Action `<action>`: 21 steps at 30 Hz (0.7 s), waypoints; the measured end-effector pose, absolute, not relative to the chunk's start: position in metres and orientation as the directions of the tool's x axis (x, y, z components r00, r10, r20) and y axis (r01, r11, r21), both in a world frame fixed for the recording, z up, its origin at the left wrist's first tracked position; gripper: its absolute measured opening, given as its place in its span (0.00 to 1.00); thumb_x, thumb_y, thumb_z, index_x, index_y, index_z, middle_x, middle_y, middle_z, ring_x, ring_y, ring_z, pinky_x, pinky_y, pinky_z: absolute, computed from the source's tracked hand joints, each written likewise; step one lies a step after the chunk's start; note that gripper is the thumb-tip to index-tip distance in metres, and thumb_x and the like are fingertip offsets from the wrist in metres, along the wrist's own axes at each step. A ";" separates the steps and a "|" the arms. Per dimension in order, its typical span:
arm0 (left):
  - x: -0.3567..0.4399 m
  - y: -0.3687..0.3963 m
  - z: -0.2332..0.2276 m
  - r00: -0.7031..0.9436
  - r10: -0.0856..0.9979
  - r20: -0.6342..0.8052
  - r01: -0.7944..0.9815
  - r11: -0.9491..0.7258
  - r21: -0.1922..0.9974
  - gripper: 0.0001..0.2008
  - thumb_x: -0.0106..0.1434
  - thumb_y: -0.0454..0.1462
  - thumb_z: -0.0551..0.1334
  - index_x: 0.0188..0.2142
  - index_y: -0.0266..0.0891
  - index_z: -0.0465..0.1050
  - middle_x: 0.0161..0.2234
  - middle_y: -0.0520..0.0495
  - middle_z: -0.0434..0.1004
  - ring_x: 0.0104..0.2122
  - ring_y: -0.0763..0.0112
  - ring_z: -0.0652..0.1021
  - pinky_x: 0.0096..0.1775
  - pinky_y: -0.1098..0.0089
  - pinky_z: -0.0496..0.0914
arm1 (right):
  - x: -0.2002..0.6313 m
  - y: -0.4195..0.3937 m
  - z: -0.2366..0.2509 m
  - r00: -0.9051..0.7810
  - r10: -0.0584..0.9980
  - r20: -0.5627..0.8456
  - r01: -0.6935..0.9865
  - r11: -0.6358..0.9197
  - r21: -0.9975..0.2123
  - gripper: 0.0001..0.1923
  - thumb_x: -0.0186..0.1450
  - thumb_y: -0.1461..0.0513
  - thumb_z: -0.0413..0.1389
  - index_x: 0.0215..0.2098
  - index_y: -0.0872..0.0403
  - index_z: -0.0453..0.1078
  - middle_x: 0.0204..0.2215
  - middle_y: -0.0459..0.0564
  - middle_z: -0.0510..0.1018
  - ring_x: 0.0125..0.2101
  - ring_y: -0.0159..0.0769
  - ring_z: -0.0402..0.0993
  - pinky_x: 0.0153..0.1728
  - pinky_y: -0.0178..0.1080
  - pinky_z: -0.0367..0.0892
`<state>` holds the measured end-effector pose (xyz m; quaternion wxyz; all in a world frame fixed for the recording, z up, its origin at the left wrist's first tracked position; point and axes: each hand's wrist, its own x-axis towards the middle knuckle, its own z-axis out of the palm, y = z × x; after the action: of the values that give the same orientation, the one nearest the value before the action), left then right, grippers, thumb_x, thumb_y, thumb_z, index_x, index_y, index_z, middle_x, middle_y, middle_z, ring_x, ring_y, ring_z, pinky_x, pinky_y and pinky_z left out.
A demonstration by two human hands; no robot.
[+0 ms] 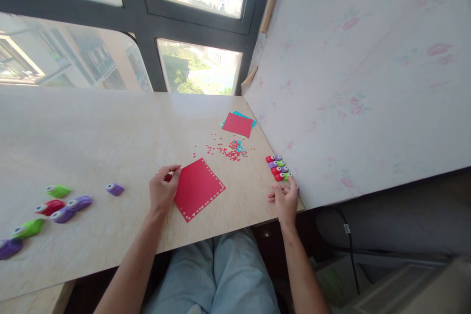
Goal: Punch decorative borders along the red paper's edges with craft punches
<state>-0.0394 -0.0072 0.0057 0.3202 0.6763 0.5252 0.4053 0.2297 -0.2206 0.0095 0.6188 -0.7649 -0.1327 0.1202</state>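
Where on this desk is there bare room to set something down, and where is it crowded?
Free: the wide stretch of desk between the window and the left hand, and the strip between the lone purple punch and that hand. Crowded: the left punches, the confetti, the red sheet, and the punch row by the right hand.

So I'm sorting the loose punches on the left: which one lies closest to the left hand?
The small purple punch, lying alone left of the left hand; the others cluster farther left toward the table edge.
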 end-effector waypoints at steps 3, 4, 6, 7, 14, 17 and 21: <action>-0.039 -0.009 0.008 0.112 0.974 0.199 0.428 -0.228 0.875 0.15 0.59 0.46 0.60 0.38 0.39 0.79 0.34 0.46 0.81 0.28 0.67 0.76 0.34 0.68 0.72 | 0.237 -0.221 0.012 0.908 0.414 -0.070 0.034 -0.238 -0.971 0.41 0.56 0.58 0.56 0.66 0.59 0.52 0.29 0.46 0.76 0.17 0.33 0.72 0.16 0.35 0.73; -0.039 -0.010 0.008 0.115 0.974 0.195 0.424 -0.226 0.877 0.15 0.59 0.45 0.60 0.38 0.39 0.79 0.34 0.46 0.81 0.28 0.67 0.77 0.34 0.68 0.72 | 0.239 -0.219 0.014 0.901 0.428 -0.074 0.041 -0.255 -0.966 0.41 0.55 0.58 0.55 0.66 0.59 0.52 0.29 0.46 0.77 0.17 0.33 0.71 0.15 0.35 0.72; -0.039 -0.011 0.009 0.123 0.975 0.186 0.415 -0.220 0.883 0.15 0.59 0.45 0.60 0.39 0.39 0.79 0.34 0.46 0.81 0.29 0.67 0.77 0.33 0.68 0.72 | 0.241 -0.217 0.016 0.894 0.444 -0.070 0.065 -0.281 -0.957 0.40 0.55 0.58 0.55 0.65 0.58 0.54 0.28 0.46 0.77 0.15 0.33 0.70 0.13 0.35 0.70; -0.039 -0.012 0.009 0.127 0.976 0.179 0.411 -0.216 0.886 0.15 0.60 0.45 0.60 0.39 0.38 0.79 0.33 0.46 0.81 0.29 0.67 0.77 0.33 0.69 0.72 | 0.241 -0.216 0.017 0.893 0.445 -0.066 0.073 -0.288 -0.955 0.39 0.55 0.58 0.55 0.64 0.58 0.55 0.28 0.46 0.77 0.15 0.33 0.70 0.12 0.35 0.70; -0.040 -0.016 0.007 0.145 0.973 0.179 0.415 -0.224 0.882 0.14 0.60 0.44 0.59 0.39 0.39 0.79 0.30 0.47 0.80 0.29 0.67 0.78 0.32 0.69 0.72 | 0.239 -0.217 0.017 0.905 0.422 -0.056 0.084 -0.305 -0.949 0.28 0.55 0.55 0.58 0.52 0.57 0.65 0.24 0.46 0.76 0.15 0.35 0.70 0.13 0.35 0.68; -0.040 -0.015 0.007 0.157 0.971 0.181 0.421 -0.232 0.877 0.14 0.61 0.43 0.59 0.39 0.39 0.79 0.30 0.47 0.80 0.29 0.67 0.78 0.34 0.69 0.72 | 0.239 -0.215 0.017 0.897 0.438 -0.054 0.122 -0.364 -0.924 0.27 0.56 0.50 0.60 0.49 0.57 0.68 0.24 0.46 0.76 0.14 0.34 0.68 0.12 0.36 0.66; -0.039 -0.014 0.005 0.171 0.969 0.176 0.432 -0.234 0.871 0.14 0.61 0.43 0.58 0.39 0.39 0.79 0.32 0.46 0.81 0.30 0.67 0.78 0.35 0.69 0.72 | 0.238 -0.209 0.013 0.851 0.512 0.119 0.377 -0.438 -0.816 0.26 0.59 0.46 0.57 0.44 0.57 0.73 0.28 0.51 0.77 0.21 0.37 0.70 0.20 0.38 0.68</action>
<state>-0.0391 -0.0144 0.0052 0.3456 0.6827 0.5132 0.3887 0.2383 -0.2085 0.0132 0.4601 -0.8448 -0.2630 0.0729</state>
